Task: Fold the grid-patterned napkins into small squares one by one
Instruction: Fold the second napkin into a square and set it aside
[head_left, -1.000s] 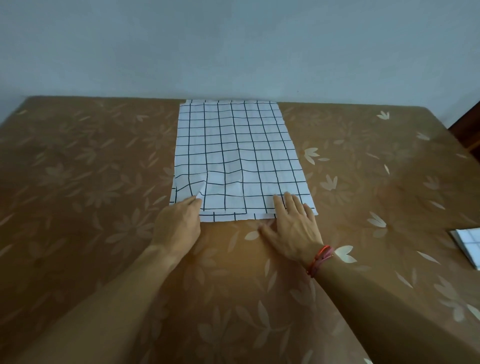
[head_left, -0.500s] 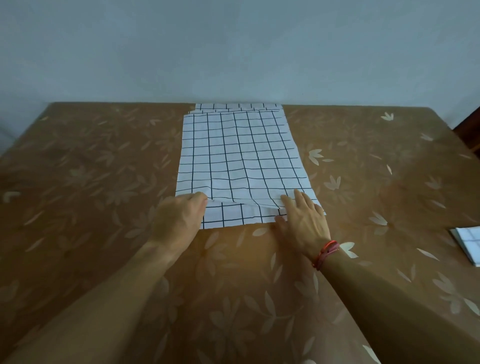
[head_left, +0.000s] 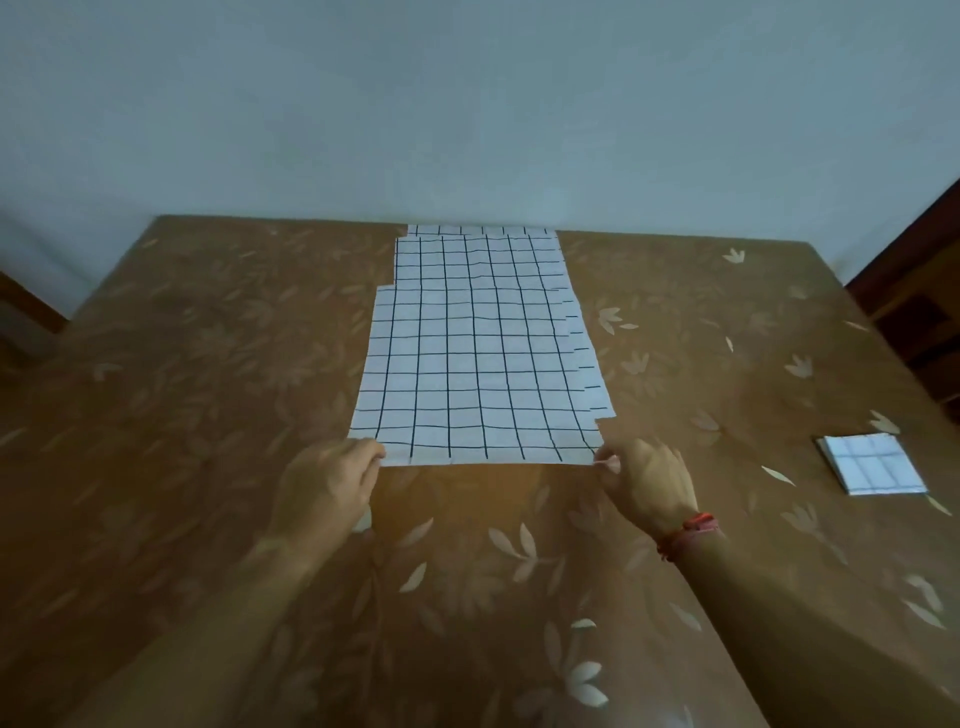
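Note:
A white napkin with a black grid (head_left: 480, 353) lies spread flat in the middle of the table, on top of at least one more like it whose edges peek out at the far end and along the right side. My left hand (head_left: 330, 488) pinches the top napkin's near left corner. My right hand (head_left: 644, 480), with a red band at the wrist, pinches its near right corner. The near edge is pulled straight between the two hands. A small folded square of grid napkins (head_left: 870, 464) rests at the right.
The table (head_left: 208, 415) wears a brown cloth with a leaf print and meets a pale wall at its far edge. Dark wooden furniture (head_left: 919, 312) stands past the right edge, and another dark piece shows at the far left.
Both hands went from lying on the napkin's near edge to pinching its two near corners and drew the top napkin toward me. It has slid off the one beneath.

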